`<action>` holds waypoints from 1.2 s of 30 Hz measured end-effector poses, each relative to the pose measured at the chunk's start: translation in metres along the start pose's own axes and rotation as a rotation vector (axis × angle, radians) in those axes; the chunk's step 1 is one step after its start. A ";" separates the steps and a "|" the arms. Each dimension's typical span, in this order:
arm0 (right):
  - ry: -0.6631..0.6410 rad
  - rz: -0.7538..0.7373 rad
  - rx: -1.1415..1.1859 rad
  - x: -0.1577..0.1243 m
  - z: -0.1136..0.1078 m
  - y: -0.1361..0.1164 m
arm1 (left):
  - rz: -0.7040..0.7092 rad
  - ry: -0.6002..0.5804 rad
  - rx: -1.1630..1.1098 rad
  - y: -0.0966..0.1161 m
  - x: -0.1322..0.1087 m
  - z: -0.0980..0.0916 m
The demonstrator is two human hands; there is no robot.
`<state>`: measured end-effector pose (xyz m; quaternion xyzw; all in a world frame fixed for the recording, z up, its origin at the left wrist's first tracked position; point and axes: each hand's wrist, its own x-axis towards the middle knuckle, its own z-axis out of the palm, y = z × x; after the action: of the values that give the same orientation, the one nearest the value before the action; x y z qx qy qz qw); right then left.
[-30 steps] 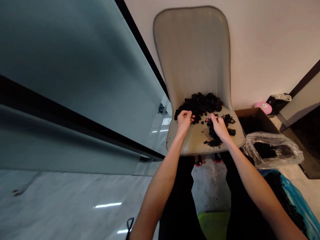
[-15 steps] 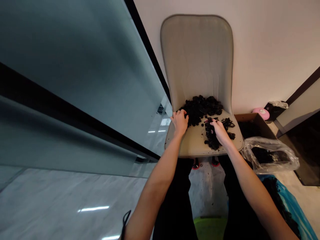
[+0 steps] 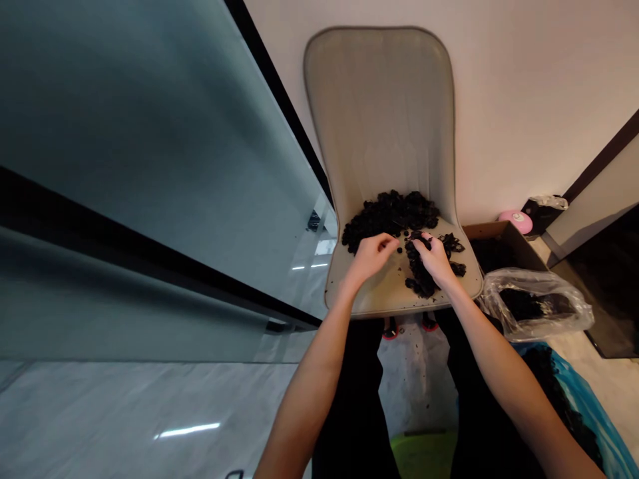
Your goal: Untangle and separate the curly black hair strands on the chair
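A grey padded chair (image 3: 382, 120) stands before me, its seat strewn with small black crumpled pieces. The larger heap of black pieces (image 3: 394, 211) lies against the backrest. A smaller pile of black pieces (image 3: 420, 276) is on the right of the seat. Over that pile my right hand (image 3: 435, 258) is closed, thumb and fingers pinching a black piece. My left hand (image 3: 372, 256) is above the seat's middle, below the heap, its fingers curled together. Whatever it pinches is too small to make out. A few small round black bits (image 3: 400, 250) lie between the hands.
Right of the chair are a cardboard box (image 3: 519, 236), a clear plastic bag (image 3: 544, 326) and a blue bag (image 3: 584, 392), all with black material inside. A pink round object (image 3: 516, 221) is behind the box. Frosted glass panels (image 3: 164, 166) border the left. Something green (image 3: 424, 456) is on the floor.
My left hand has moved right, from the heap's left edge to the seat's middle near my right hand. The right hand stays at the small pile, its fingers shifted slightly.
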<state>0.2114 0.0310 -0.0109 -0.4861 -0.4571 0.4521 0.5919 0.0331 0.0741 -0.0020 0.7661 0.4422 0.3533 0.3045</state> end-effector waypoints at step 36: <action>-0.143 -0.136 -0.133 -0.009 -0.002 -0.008 | 0.422 0.232 0.203 0.034 -0.020 0.022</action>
<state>0.2128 0.0205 -0.0042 -0.4586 -0.5590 0.4131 0.5536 0.0598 0.0385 0.0066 0.8223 0.3378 0.4485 0.0929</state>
